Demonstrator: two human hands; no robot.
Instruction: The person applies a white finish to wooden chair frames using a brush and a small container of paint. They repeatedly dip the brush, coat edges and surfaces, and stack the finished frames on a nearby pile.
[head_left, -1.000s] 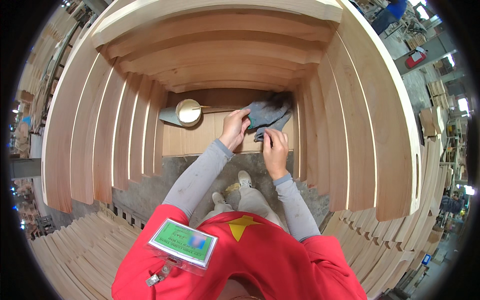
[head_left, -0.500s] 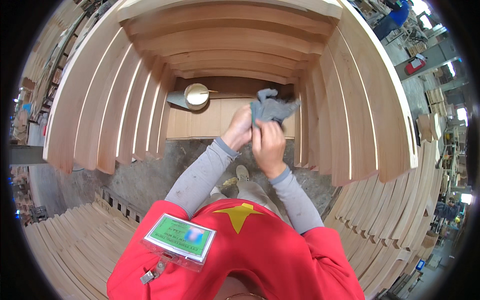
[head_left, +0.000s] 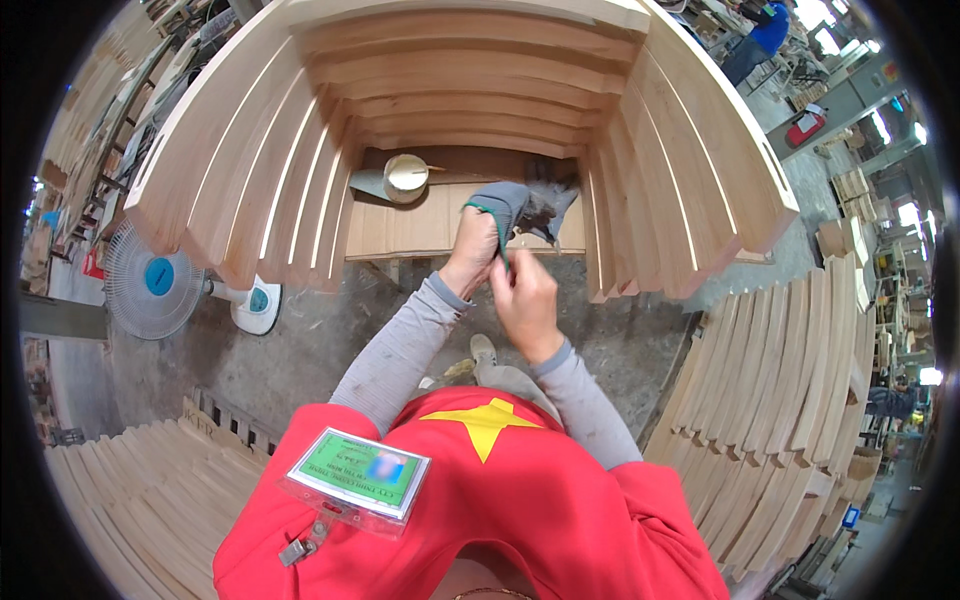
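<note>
My left hand (head_left: pixel 476 246) is partly inside a grey work glove (head_left: pixel 498 200) with a green cuff edge. The glove hides its fingers, while the back of the hand and wrist are bare. My right hand (head_left: pixel 528 306) is closed, pinching the glove's cuff beside the left wrist. Just beyond the glove, a crumpled dark-grey thing (head_left: pixel 550 205) lies on the board; I cannot make out its kind. Farther left, a round pot (head_left: pixel 405 178) of whitish stuff with a thin stick in it rests on the light wooden board (head_left: pixel 395 235).
Curved wooden pieces stand in rows on the left (head_left: pixel 225 160), back (head_left: pixel 475 75) and right (head_left: pixel 690 170) of the board. More stacks (head_left: pixel 770 370) lie at the lower right and lower left (head_left: pixel 150 500). A white fan (head_left: pixel 155 278) stands at left on the concrete floor (head_left: pixel 330 330).
The glove has gone from hanging ahead of both hands to covering my left fingers. My right hand has stayed at its cuff. The view has shifted, bringing the fan into sight.
</note>
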